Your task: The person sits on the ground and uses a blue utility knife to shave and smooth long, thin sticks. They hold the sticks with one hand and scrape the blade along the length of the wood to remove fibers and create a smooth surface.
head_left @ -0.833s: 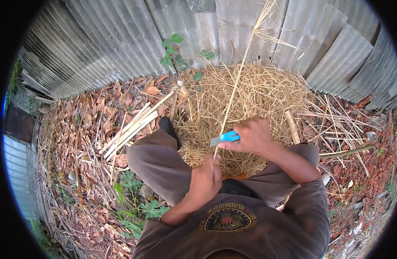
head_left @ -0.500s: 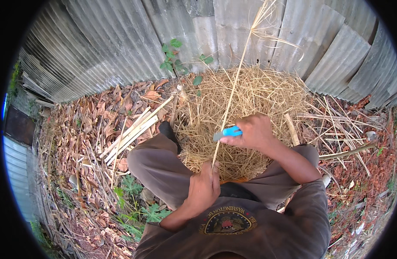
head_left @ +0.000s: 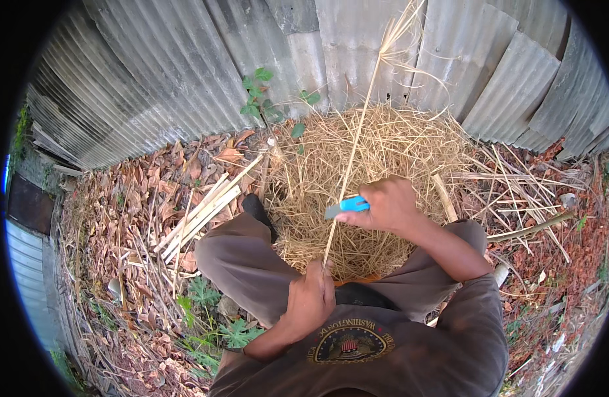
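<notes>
A long, thin pale stick (head_left: 357, 135) slants up and away from me, its far end frayed into curled shavings (head_left: 398, 43). My left hand (head_left: 311, 296) is closed round the near end, close to my lap. In my right hand (head_left: 386, 206) is a knife with a blue handle (head_left: 355, 204) and a short grey blade (head_left: 333, 211). The blade lies against the stick a little beyond my left hand, and my right thumb presses near it. Below the stick spreads a heap of straw-coloured shavings (head_left: 410, 145) between my bent legs.
Split pale strips (head_left: 205, 208) lie on dry leaves at the left. More thin sticks (head_left: 516, 182) and a thicker branch (head_left: 533, 229) lie at the right. Corrugated metal sheets (head_left: 179, 66) wall off the far side, with a small green plant (head_left: 255, 89) before them.
Both hands keep their grips, and the blade stays at nearly the same place on the stick. The whole view has shifted slightly; the stick's frayed end sits a little further left.
</notes>
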Demonstrator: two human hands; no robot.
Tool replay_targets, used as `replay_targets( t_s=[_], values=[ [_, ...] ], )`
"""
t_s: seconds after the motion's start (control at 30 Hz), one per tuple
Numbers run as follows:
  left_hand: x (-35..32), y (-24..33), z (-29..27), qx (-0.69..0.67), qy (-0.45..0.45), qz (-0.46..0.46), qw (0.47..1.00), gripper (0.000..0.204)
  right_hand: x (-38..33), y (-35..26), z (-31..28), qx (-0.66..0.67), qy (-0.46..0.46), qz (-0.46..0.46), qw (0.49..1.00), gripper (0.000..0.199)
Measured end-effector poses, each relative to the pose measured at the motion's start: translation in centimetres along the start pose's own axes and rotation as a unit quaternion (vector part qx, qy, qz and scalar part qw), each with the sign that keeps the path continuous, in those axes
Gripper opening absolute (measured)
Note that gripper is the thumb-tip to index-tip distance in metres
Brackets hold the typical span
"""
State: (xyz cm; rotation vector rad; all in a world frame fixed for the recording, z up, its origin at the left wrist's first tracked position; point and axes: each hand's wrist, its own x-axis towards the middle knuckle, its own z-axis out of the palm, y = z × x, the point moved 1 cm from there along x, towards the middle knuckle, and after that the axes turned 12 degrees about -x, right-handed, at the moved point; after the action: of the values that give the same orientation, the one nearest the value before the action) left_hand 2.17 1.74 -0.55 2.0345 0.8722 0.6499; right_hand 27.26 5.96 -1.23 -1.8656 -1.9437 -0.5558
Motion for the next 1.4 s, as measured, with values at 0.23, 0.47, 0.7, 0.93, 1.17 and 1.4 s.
replay_targets(
  t_s=[0.23, 0.47, 0.7, 0.93, 1.17, 1.4],
  values=[
    [-1.1, -0.2, -0.2, -0.015, -0.015, 0.000, 1.000, 0.022, 0.2, 1.6, 0.2, -0.023, -0.050, 0.031, 0.998, 0.077],
    [-1.5, -0.4, -0.8, -0.046, -0.021, -0.002, 0.999, 0.023, 1.4, 4.3, 0.1, -0.022, -0.005, 0.098, 0.995, 0.074],
    [-2.1, -0.6, -0.8, -0.019, -0.029, 0.007, 0.999, 0.025, 1.4, 4.1, 0.0, -0.022, -0.009, 0.098, 0.995, 0.075],
    [-3.2, -1.0, -1.1, -0.031, -0.047, -0.010, 0.998, 0.025, 1.2, 3.0, 0.1, -0.039, -0.040, 0.075, 0.996, 0.077],
    [-5.0, -1.7, -0.7, -0.051, -0.064, -0.029, 0.996, 0.025, 3.6, 9.8, 0.8, -0.111, -0.038, 0.163, 0.980, 0.081],
    [-8.6, -2.1, -0.1, -0.048, -0.091, -0.099, 0.990, 0.022, 4.3, 15.8, -0.4, -0.108, -0.034, 0.337, 0.935, 0.078]
  ],
)
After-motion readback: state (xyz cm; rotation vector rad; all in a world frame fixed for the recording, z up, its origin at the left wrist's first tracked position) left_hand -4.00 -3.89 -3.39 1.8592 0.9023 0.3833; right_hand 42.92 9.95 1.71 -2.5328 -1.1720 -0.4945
